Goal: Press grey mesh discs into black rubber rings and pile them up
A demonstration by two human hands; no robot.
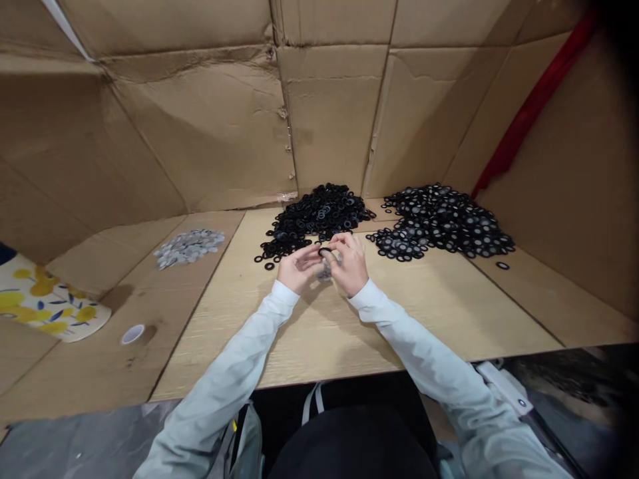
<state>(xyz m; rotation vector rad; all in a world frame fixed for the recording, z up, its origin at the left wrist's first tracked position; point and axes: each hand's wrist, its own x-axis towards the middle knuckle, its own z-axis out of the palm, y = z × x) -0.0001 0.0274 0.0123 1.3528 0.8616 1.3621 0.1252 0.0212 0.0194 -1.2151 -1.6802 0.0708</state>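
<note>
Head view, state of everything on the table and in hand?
Black ring, held between left hand and right hand
Black rings, heaped, centers open
Pale-centered rings, heaped
Pale discs, piled; more beneath hands
Yellow-patterned container, partly out of frame
White round item, resting on cardboard

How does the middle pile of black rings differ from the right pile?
The middle pile looks almost solid black, while the right pile is speckled with pale grey. Rings in the middle pile have open-looking centres; most in the right pile show pale, filled ones. The right pile spreads somewhat wider than the middle pile. Both are loose heaps of small black rings.
</note>
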